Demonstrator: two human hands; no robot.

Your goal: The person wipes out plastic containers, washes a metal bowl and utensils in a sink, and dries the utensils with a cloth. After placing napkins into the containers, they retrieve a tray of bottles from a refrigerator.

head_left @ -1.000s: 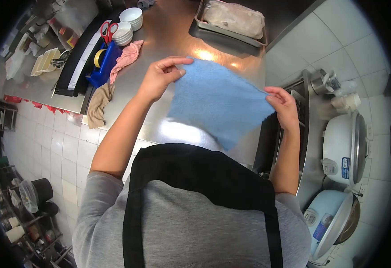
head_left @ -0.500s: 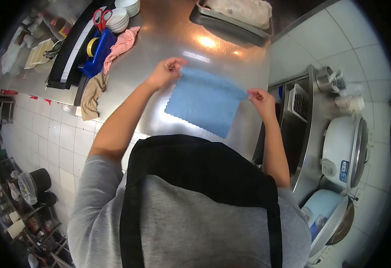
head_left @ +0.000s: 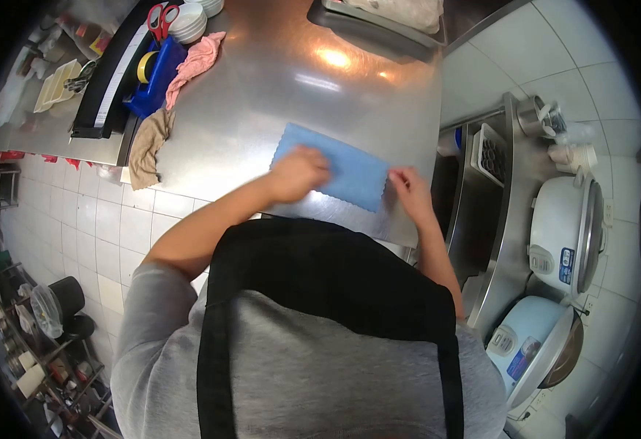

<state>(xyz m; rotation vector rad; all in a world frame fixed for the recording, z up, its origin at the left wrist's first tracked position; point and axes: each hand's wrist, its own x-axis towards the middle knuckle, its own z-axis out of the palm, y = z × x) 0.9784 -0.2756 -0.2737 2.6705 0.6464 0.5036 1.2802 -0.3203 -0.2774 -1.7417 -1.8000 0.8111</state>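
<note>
A blue cloth (head_left: pixel 353 172) with wavy edges lies folded into a long rectangle on the steel table. My left hand (head_left: pixel 302 174) is over the left part of the cloth, its fingers smeared by motion, so whether they grip it is unclear. At the right end of the cloth, my right hand (head_left: pixel 407 189) has thumb and fingertips pinched together at the corner.
On the steel table (head_left: pixel 262 80) are a pink cloth (head_left: pixel 197 62), a brown cloth (head_left: pixel 150 148), a blue tape dispenser (head_left: pixel 161 84), red scissors (head_left: pixel 161 20), white bowls (head_left: pixel 188 25) and a tray (head_left: pixel 379 28). Rice cookers (head_left: pixel 555 227) stand at right.
The cloth has gone from held up by its far corners to lying folded and narrower. My left hand has moved down and right onto it; my right hand has moved slightly down and left.
</note>
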